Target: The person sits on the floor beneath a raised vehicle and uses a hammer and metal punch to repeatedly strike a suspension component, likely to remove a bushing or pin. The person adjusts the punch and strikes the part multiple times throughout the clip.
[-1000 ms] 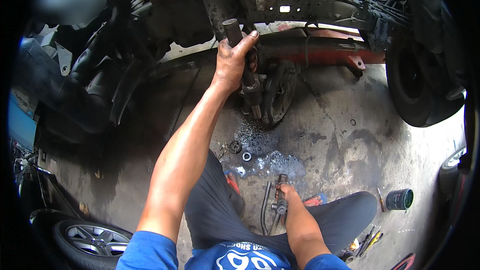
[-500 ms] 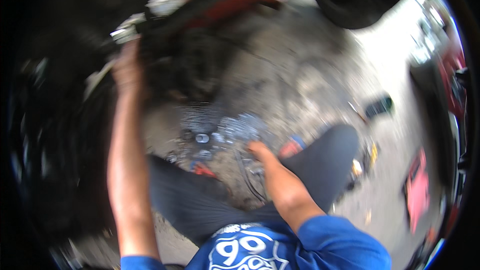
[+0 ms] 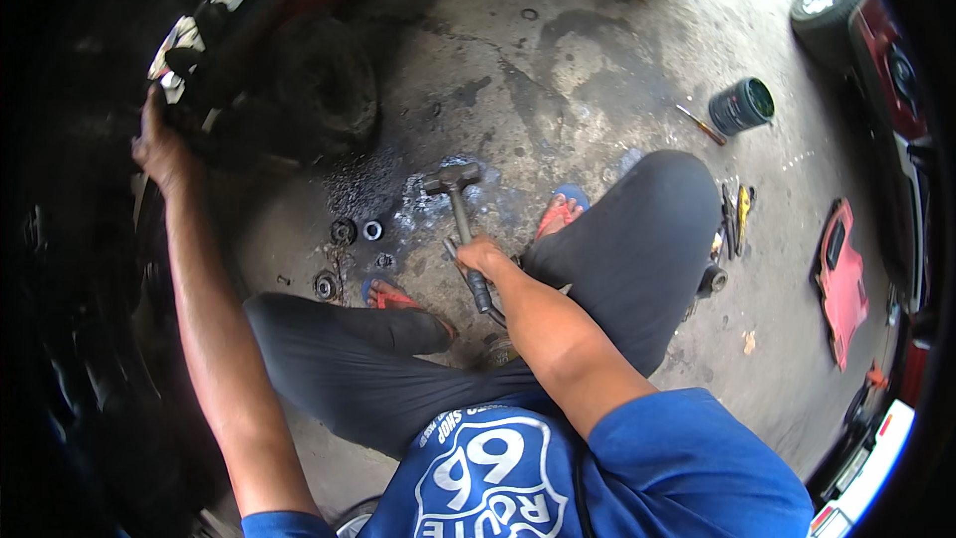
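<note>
My right hand point(image 3: 482, 257) is wrapped round the handle of a hammer point(image 3: 459, 211), between my knees. Its heavy grey head points away from me, over the wet concrete. My left hand point(image 3: 164, 154) is raised at the far left against the dark vehicle parts point(image 3: 214, 139). One finger there stretches upward; the others are partly lost in shadow. Near my left foot lie a dark ring-shaped part point(image 3: 343, 231), a pale metal ring point(image 3: 372, 230) and a round bearing-like part point(image 3: 326, 285). A dark bar or hose point(image 3: 495, 316) shows beside the hammer's grip end.
A dark tub point(image 3: 742, 107) stands to the right, with a screwdriver point(image 3: 703, 127) beside it. Several hand tools point(image 3: 737, 219) lie right of my knee, near a red, padded-looking piece point(image 3: 841, 284). Another red vehicle point(image 3: 886, 75) lines the right side. My sandalled feet point(image 3: 564, 211) are on the floor.
The view has shifted and sharpened. The hammer in my right hand now shows clearly. My left hand appears farther left and lower in the picture, still by the dark vehicle.
</note>
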A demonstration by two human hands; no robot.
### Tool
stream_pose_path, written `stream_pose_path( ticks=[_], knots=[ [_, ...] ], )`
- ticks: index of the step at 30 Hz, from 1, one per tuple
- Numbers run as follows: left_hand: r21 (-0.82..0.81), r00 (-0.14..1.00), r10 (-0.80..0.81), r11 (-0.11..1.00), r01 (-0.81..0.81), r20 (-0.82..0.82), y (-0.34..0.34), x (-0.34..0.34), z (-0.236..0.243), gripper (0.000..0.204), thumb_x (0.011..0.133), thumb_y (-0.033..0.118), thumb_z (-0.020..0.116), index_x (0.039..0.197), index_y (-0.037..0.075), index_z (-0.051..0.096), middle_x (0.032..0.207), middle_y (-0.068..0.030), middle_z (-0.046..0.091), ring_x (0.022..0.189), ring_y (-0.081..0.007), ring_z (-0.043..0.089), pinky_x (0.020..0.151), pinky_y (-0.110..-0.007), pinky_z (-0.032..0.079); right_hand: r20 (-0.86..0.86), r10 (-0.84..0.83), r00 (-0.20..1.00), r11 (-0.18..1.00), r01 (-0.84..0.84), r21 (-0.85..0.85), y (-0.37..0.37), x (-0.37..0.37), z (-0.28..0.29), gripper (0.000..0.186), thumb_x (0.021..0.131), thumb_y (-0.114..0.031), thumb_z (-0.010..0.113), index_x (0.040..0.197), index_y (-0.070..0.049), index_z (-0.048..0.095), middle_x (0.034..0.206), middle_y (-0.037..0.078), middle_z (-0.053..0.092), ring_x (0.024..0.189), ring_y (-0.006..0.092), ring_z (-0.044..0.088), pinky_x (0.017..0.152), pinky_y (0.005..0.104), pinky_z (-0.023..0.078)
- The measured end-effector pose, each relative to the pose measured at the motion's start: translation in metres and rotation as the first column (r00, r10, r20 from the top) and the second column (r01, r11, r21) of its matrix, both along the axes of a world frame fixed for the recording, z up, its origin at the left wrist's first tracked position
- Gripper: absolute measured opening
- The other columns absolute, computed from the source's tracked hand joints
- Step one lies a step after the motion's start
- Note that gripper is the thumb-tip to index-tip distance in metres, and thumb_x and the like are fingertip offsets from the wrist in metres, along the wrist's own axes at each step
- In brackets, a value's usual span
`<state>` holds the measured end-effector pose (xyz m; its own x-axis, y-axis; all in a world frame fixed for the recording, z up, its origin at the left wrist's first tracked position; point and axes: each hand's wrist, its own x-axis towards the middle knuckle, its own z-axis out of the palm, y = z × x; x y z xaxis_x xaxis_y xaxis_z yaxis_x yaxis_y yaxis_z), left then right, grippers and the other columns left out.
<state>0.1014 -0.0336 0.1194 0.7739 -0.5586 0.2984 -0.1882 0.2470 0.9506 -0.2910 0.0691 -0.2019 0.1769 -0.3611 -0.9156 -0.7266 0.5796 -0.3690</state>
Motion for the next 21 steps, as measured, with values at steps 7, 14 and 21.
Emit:
stream_pose_path(
  ticks=[7, 14, 21],
  knots=[
    [0.114, 0.578, 0.111, 0.934, -0.338, 0.808, 0.001, -0.014, -0.006, 0.041, 0.087, -0.004, 0.059, 0.120, 0.019, 0.070, 0.087, -0.0135, 0.069, 0.073, -0.0303, 0.067, 0.070, -0.040, 0.053, -0.364, 0.104, 0.926, 0.920, -0.228, -0.318, 0.019, -0.031, 0.027, 0.051, 0.088, -0.021, 0.061, 0.132, 0.001, 0.048, 0.128, 0.026, 0.062, 0.122, 0.0372, 0.060, 0.102, 0.0431, 0.049],
    [0.012, 0.994, -0.030, 1.000, 0.029, 0.103, 0.004, -0.034, 0.012, 0.028, 0.089, 0.028, 0.072, 0.082, 0.001, 0.068, 0.070, -0.0103, 0.066, 0.061, -0.0209, 0.062, 0.064, -0.035, 0.049, -0.259, 0.232, 0.938, 0.860, -0.322, -0.397, 0.009, -0.008, -0.016, 0.047, 0.083, -0.021, 0.061, 0.121, 0.005, 0.054, 0.122, 0.028, 0.064, 0.117, 0.0402, 0.062, 0.098, 0.0425, 0.051],
    [-0.113, 0.964, 0.016, 0.993, 0.014, 0.266, 0.007, -0.040, 0.024, 0.032, 0.088, 0.026, 0.074, 0.071, 0.006, 0.056, 0.060, -0.0014, 0.054, 0.047, -0.0115, 0.050, 0.045, -0.029, 0.041, -0.195, 0.117, 0.974, 0.921, -0.180, -0.346, 0.010, 0.011, -0.039, 0.045, 0.081, -0.022, 0.062, 0.116, 0.007, 0.056, 0.114, 0.029, 0.067, 0.109, 0.0391, 0.066, 0.091, 0.0415, 0.054]
  ],
)
